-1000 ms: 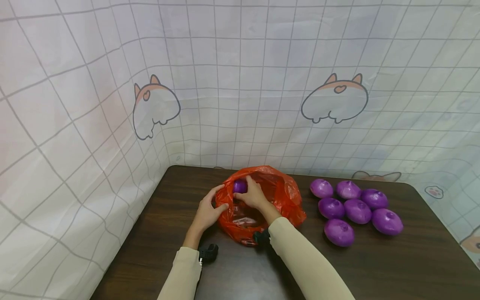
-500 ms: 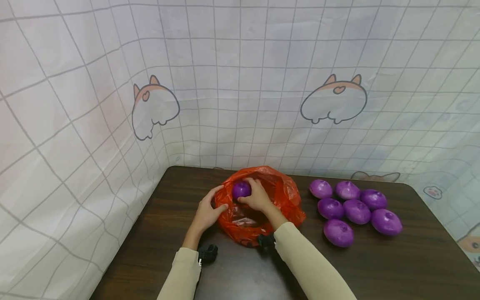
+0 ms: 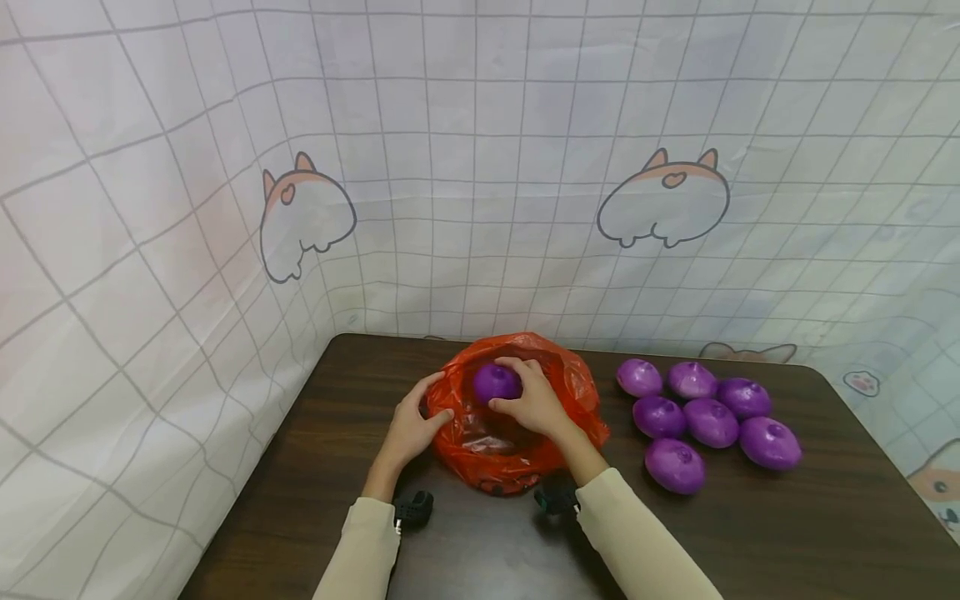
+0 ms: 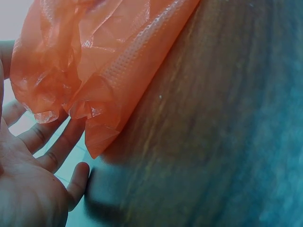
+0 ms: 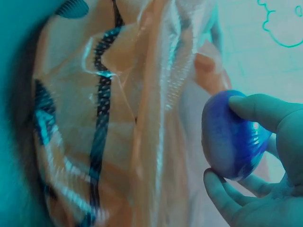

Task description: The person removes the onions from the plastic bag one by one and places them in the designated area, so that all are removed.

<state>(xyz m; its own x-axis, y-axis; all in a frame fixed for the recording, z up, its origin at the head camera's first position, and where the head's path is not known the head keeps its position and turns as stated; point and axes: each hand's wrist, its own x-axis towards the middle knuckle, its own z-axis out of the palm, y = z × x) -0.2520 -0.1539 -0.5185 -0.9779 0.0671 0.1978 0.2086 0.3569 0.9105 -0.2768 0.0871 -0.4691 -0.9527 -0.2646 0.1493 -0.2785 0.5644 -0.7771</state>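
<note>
A red plastic bag (image 3: 491, 471) lies with its mouth spread on the table. My left hand (image 3: 408, 423) holds its left rim, thumb and index finger at the edge; in the left wrist view the other fingers (image 4: 60, 146) lie spread against the bag's outside. My right hand (image 3: 542, 404) grips a shiny purple onion (image 3: 491, 385) over the bag's mouth. The right wrist view shows this onion (image 5: 227, 137) between the thumb on top and the fingers below.
Several more purple onions (image 3: 711, 422) sit in a cluster on the dark wooden table (image 3: 810, 533), right of the bag. A white grid-patterned cloth (image 3: 480, 208) hangs behind the table and along its left side.
My right hand has drawn the onion from the bag's left inner side rightward and toward me, so more of it shows. My left hand has stayed at the rim.
</note>
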